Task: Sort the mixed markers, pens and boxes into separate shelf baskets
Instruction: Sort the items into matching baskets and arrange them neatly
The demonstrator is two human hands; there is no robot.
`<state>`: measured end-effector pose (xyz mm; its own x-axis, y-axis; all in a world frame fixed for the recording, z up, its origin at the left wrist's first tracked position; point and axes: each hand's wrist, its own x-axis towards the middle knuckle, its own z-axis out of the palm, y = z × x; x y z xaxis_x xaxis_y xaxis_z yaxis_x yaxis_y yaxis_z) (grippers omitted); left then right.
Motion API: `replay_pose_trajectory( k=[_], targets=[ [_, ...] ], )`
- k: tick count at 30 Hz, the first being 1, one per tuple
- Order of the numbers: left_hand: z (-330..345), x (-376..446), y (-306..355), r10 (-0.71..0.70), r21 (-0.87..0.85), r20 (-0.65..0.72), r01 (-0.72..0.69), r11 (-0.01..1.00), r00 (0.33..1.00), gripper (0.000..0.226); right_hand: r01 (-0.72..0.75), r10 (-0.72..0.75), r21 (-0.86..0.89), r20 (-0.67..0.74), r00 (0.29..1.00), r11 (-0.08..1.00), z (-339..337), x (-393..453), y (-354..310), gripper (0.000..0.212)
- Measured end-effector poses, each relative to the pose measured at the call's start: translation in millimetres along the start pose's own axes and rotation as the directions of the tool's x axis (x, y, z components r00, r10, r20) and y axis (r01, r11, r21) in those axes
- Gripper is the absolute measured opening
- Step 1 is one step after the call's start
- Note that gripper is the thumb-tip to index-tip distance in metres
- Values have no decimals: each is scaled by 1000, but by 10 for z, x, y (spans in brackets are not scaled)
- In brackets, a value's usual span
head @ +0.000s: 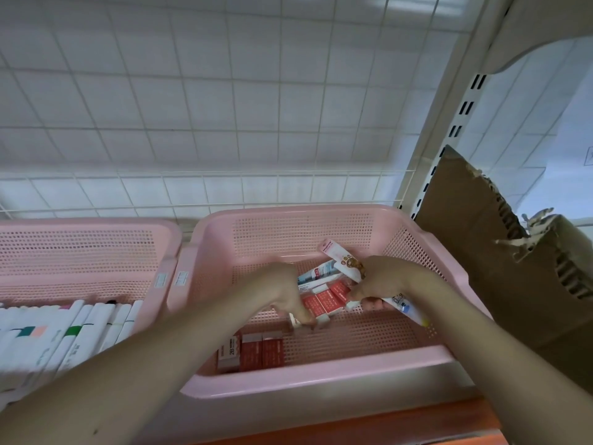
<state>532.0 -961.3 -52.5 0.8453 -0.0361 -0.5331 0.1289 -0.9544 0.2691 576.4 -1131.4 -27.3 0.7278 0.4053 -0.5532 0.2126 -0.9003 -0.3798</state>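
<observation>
Both hands reach into the right pink basket (pixel 321 377). My left hand (pixel 288 293) pinches a small red-and-white box (pixel 300 322) at its fingertips. My right hand (pixel 388 284) grips a long white box (pixel 407 308) that sticks out toward the lower right, and a second white box with a brown print (pixel 340 261) leans against that hand. Between the hands lie several red boxes (pixel 327 300) and a blue-and-white box (pixel 316 274). Three more small boxes (pixel 250 351) stand in a row near the basket's front wall. The left pink basket (pixel 80 252) holds several white markers (pixel 83 329).
Both baskets sit on a white shelf (pixel 321 412) with a wire grid back (pixel 224 187). A torn cardboard box (pixel 513 268) stands right of the right basket. A white slotted upright (pixel 455 123) rises behind it. An orange edge (pixel 385 425) runs below the shelf.
</observation>
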Motion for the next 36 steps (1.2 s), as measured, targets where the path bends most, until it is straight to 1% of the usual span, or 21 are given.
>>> replay_pose_trajectory(
  k=[3,4,6,7,8,9,10,12,14,16,17,18,19,21,22,23,27,28,30,32,36],
  targets=[
    [-29,-77,-58,-39,51,-29,41,998,999,72,-30,26,-46,-87,996,998,-44,14,31,22],
    [-59,-111,-84,-42,27,-41,43,999,998,71,-35,30,-46,-114,993,998,-62,21,40,19],
    [-168,-193,-162,-27,-102,-87,18,995,996,50,-35,29,-33,-149,988,999,-94,9,28,10],
    [-244,-251,-203,-35,-170,-129,13,985,991,44,-37,31,-42,-148,988,998,-101,2,14,4],
    [-318,-309,-245,-53,-238,-189,7,971,981,41,-39,27,-80,-140,990,996,-102,3,-1,7],
    [-379,-357,-301,-76,-319,-255,-10,948,964,38,-35,19,-136,-120,993,990,-96,13,-24,15],
    [-421,-398,-350,-104,-422,-319,-43,906,942,36,-22,5,-184,-93,996,983,-81,25,-55,20],
    [-451,-472,-420,-170,-624,-398,-131,770,901,32,39,-47,-201,-35,998,979,-38,43,-138,30],
    [-421,-534,-443,-213,-723,-434,-197,662,875,28,89,-87,-169,19,996,982,-10,68,-213,53],
    [-357,-554,-456,-222,-752,-437,-219,621,872,28,96,-88,-133,67,994,986,-2,75,-257,70],
    [-327,-554,-458,-217,-755,-433,-221,617,875,28,90,-81,-122,76,994,988,-9,76,-261,72],
    [-301,-552,-456,-211,-754,-431,-222,618,878,30,84,-75,-136,65,995,987,-18,73,-265,68],
    [-283,-544,-459,-206,-750,-430,-220,624,879,31,77,-74,-184,27,997,980,-29,75,-267,61],
    [-265,-540,-460,-205,-734,-437,-215,644,876,33,84,-114,-328,-74,991,941,-40,97,-289,37],
    [-263,-543,-461,-206,-733,-441,-217,645,874,33,104,-152,-365,-107,983,925,-28,119,-309,27],
    [-266,-547,-464,-208,-737,-442,-221,639,873,34,132,-188,-364,-120,975,922,-1,142,-336,22],
    [-297,-581,-478,-244,-757,-458,-232,611,855,30,246,-287,-325,-83,954,913,132,220,-461,17],
    [-306,-590,-478,-255,-761,-464,-234,606,849,29,265,-301,-334,-60,952,904,161,230,-482,22],
    [-319,-606,-480,-271,-768,-470,-238,595,840,27,268,-288,-380,3,958,885,198,245,-505,33],
    [-317,-612,-482,-277,-769,-465,-229,596,841,24,254,-254,-402,55,966,880,210,251,-506,33],
    [-300,-616,-481,-282,-787,-440,-215,578,852,20,249,-224,-397,109,969,883,185,202,-518,33]
  ],
)
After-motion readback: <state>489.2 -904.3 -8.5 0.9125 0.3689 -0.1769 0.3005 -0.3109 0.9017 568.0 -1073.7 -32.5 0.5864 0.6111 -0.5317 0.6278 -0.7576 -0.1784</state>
